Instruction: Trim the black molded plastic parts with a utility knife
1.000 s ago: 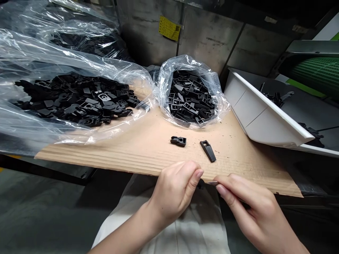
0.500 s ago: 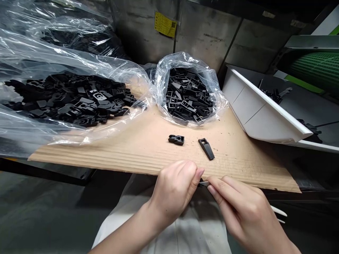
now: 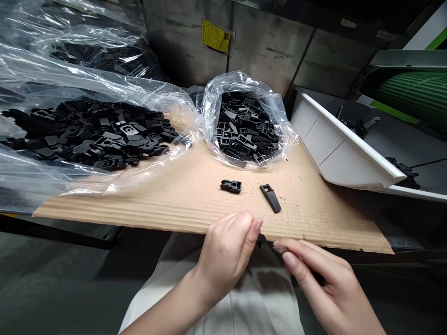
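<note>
Your left hand [image 3: 226, 253], fingers pressed together, holds a small black piece [image 3: 260, 241] at the front edge of the cardboard sheet [image 3: 195, 209], the piece partly hidden and its shape hard to make out. Just beside it, your right hand [image 3: 314, 274] pinches a thin silver sliver [image 3: 279, 249] between thumb and forefinger, too small to identify. Both hands are over a white apron [image 3: 223, 298] on your lap.

On the cardboard, above your hands, two black plastic parts lie apart: a stubby clip [image 3: 231, 186] and a longer slotted tab [image 3: 270, 197]. Behind them, a round clear bag [image 3: 209, 111] holds a heap of slotted tabs [image 3: 244, 130]. To the left, a larger clear bag [image 3: 35, 79] spills open around a pile of black clips [image 3: 94, 137].

At right, a white tray [image 3: 335, 149] sits tilted against the cardboard's edge, with black parts [image 3: 356, 124] in it. Green mesh [image 3: 415, 97] shows beyond it, and a yellow label [image 3: 215, 36] marks the metal wall [image 3: 268, 51] at the back
</note>
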Demonstrator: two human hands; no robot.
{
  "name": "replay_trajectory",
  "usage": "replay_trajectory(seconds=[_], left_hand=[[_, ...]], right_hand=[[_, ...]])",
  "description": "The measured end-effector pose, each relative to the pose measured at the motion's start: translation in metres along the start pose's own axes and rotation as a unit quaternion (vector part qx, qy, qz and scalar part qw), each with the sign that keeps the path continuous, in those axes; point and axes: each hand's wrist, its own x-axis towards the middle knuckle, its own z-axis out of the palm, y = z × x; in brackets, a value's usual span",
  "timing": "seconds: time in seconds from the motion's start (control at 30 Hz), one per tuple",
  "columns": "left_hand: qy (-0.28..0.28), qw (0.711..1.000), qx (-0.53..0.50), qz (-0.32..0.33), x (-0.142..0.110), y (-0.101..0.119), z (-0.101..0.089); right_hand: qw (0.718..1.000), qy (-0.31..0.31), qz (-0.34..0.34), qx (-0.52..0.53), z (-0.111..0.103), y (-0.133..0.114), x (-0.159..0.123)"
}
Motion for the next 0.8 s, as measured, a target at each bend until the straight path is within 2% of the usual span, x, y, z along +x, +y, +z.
replay_trajectory(seconds=[0.1, 0.23, 0.37, 0.53, 0.63, 0.7, 0.8], left_hand=[[-0.007, 1.000, -0.016, -0.023, 0.001, 0.000, -0.004], [-0.003, 0.999, -0.025, -0.037, 0.001, 0.001, -0.006], [0.005, 0.998, -0.030, -0.048, -0.001, 0.001, -0.004], [0.009, 0.998, -0.034, -0.056, -0.001, -0.001, -0.002], [0.009, 0.998, -0.035, -0.057, -0.001, 0.000, -0.003], [0.007, 0.998, -0.030, -0.057, -0.001, 0.000, -0.003], [0.006, 0.998, -0.019, -0.052, 0.000, 0.000, -0.003]], right_hand=[[0.997, 0.074, -0.008, 0.010, 0.008, 0.003, 0.001], [0.992, 0.116, -0.030, 0.030, 0.027, 0.001, 0.000], [0.985, 0.157, -0.005, 0.065, 0.038, -0.001, -0.004], [0.968, 0.137, 0.124, 0.173, 0.035, -0.005, -0.005], [0.944, 0.168, 0.191, 0.210, 0.034, -0.009, 0.000], [0.939, 0.164, 0.208, 0.218, 0.035, -0.012, 0.006], [0.947, 0.123, 0.205, 0.213, 0.037, -0.016, 0.015]])
